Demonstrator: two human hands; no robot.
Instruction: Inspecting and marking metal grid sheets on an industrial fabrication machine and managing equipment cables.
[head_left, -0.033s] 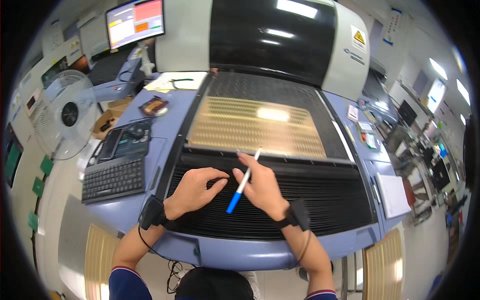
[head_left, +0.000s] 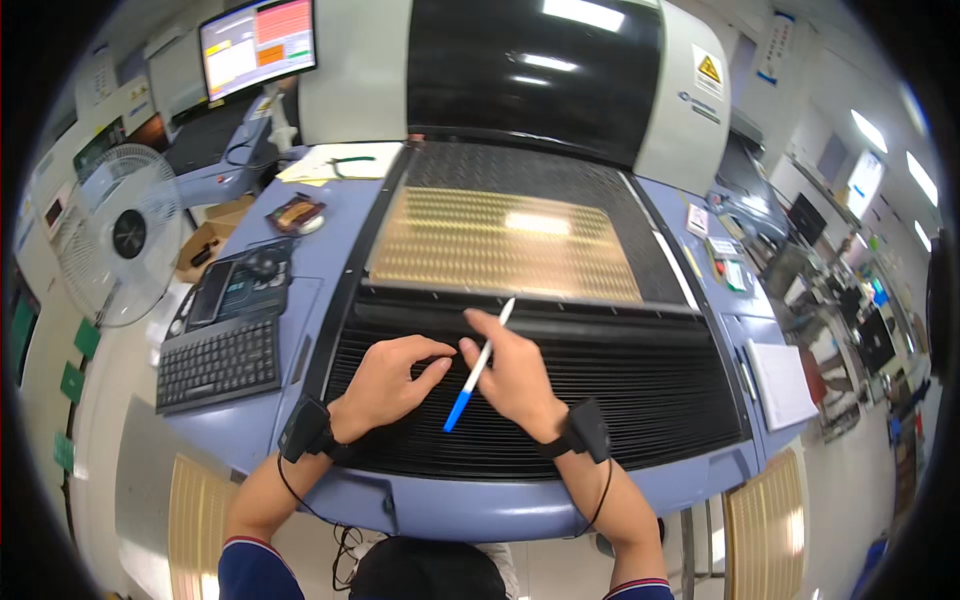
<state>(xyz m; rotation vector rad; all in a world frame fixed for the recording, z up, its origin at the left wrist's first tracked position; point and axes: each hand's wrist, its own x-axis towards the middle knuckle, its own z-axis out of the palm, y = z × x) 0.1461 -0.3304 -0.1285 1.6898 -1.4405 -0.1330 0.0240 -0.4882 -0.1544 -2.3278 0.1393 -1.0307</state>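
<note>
My right hand (head_left: 518, 385) grips a white pen (head_left: 480, 365) with a blue end between thumb and fingers. The pen slants, its blue end low and toward me, its white end up near the bar at the panel's front edge. Left of it, my left hand (head_left: 385, 388) hovers with fingers bent and thumb apart from the index finger; nothing shows in it. Both hands are over a black ribbed cover (head_left: 640, 400). Beyond them a flat gold-coloured panel (head_left: 490, 262) with rows of small repeated marks lies on the machine's dark bed (head_left: 520, 170).
A keyboard (head_left: 220, 362), a mouse (head_left: 262, 262) and a wrapped packet (head_left: 297, 213) lie at left, with a fan (head_left: 130, 232) beyond. White paper (head_left: 780, 385) with another pen sits at right. A monitor (head_left: 258, 50) and the machine's dark hood (head_left: 530, 80) stand behind.
The view has shifted slightly, so the bench and panel appear a little farther left. My right hand and the pen have moved slightly left; my left hand keeps nearly the same pose.
</note>
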